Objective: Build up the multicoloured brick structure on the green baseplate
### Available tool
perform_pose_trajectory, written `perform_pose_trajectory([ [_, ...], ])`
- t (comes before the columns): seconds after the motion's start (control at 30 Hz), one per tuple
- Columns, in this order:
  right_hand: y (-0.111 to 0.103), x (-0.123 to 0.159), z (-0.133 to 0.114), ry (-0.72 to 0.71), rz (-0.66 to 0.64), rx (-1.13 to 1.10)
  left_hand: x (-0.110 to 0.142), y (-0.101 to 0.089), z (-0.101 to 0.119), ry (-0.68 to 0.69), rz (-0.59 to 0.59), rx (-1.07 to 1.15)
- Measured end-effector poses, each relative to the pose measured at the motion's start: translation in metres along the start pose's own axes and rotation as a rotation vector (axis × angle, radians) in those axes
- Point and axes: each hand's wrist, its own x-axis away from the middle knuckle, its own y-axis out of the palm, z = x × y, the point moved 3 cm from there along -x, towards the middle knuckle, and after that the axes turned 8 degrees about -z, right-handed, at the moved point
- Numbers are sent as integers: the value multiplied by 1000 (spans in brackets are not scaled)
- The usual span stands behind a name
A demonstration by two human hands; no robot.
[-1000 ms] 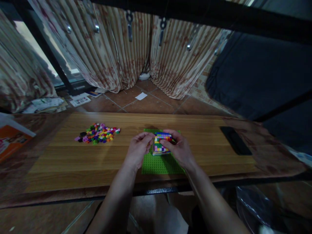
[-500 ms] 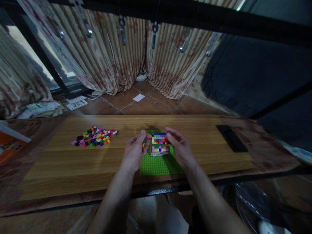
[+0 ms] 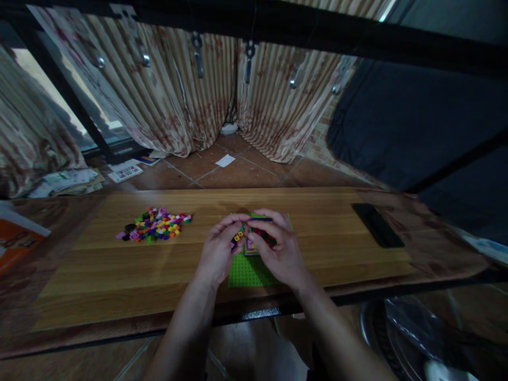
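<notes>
My left hand [image 3: 219,246] is closed around a few small toy bricks [image 3: 238,236], yellow ones among them, at the left side of the built block. Its fingertips meet those of my right hand [image 3: 277,243], which curls over the multicoloured brick block [image 3: 251,246] and hides most of it. Whether a brick sits between the right fingers cannot be made out. Under the block lies a green studded baseplate [image 3: 248,275]. Off to the left on the wooden board is a pile of loose toy bricks [image 3: 159,225] in many colours.
A black phone [image 3: 377,225] lies at the right end of the wooden board [image 3: 119,280]. An orange and white box [image 3: 18,235] stands at the far left. A dark bar with hanging metal clips [image 3: 249,58] crosses overhead, before striped curtains [image 3: 166,95].
My right hand has moved left across the block to meet my left hand, covering most of the coloured studs. The left hand has shifted slightly, and the bricks in it show more.
</notes>
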Motion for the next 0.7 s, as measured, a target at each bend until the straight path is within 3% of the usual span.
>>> perform_pose_trajectory([
  [0.37, 0, -2, -5, 3, -12, -49, -2, -1, -7, 21, -88, -205],
  [0.57, -2, 0, 1, 44, 105, -123, -2, -1, -6, 14, -39, -100],
  [0.7, -3, 1, 7, 101, 163, -229, 0, 1, -3, -43, -89, -10],
])
